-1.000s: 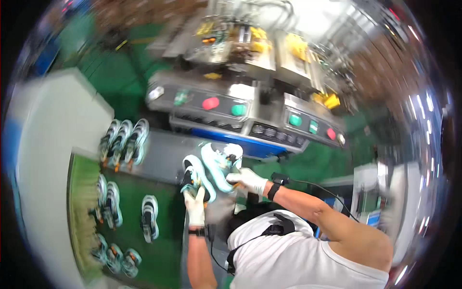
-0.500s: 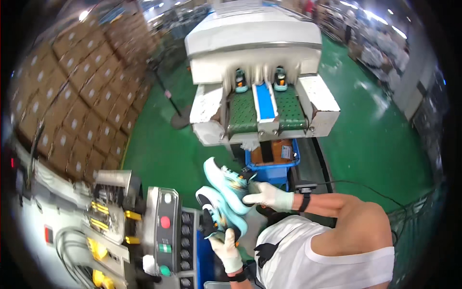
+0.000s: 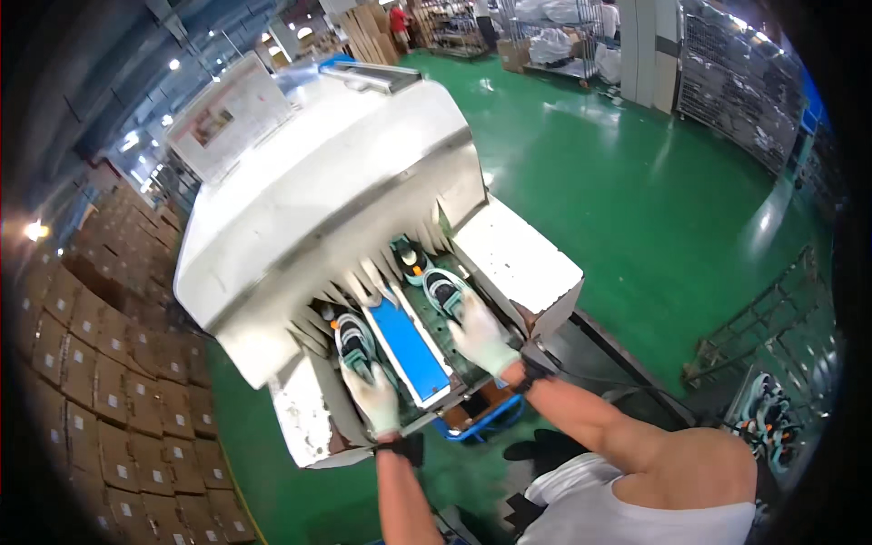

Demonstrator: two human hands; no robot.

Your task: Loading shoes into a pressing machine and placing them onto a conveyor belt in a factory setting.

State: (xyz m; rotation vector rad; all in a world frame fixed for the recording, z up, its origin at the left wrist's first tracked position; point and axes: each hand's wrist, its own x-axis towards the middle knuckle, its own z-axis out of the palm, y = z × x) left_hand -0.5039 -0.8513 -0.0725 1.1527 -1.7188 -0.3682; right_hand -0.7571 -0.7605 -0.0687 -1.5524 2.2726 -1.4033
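Both my hands wear white gloves and reach onto the green conveyor belt (image 3: 459,359) of a white machine. My left hand (image 3: 373,396) grips the heel of a teal, white and black sports shoe (image 3: 353,338) lying on the left lane. My right hand (image 3: 482,339) grips the heel of the matching shoe (image 3: 444,291) on the right lane. A blue strip (image 3: 409,350) divides the two lanes. Both shoes point toward the machine's mouth. A third shoe (image 3: 408,255) sits farther in on the right lane, half under the hanging flaps.
The white machine hood (image 3: 327,173) with a curtain of pale flaps (image 3: 363,282) covers the belt's far end. A blue frame (image 3: 481,420) sits under the belt's near end. Stacked cardboard boxes (image 3: 100,363) fill the left. A rack with shoes (image 3: 767,418) stands on the green floor at right.
I have turned from the control panel to the white machine. The two shoes, held up in the air before, now lie on the belt's two lanes under my hands.
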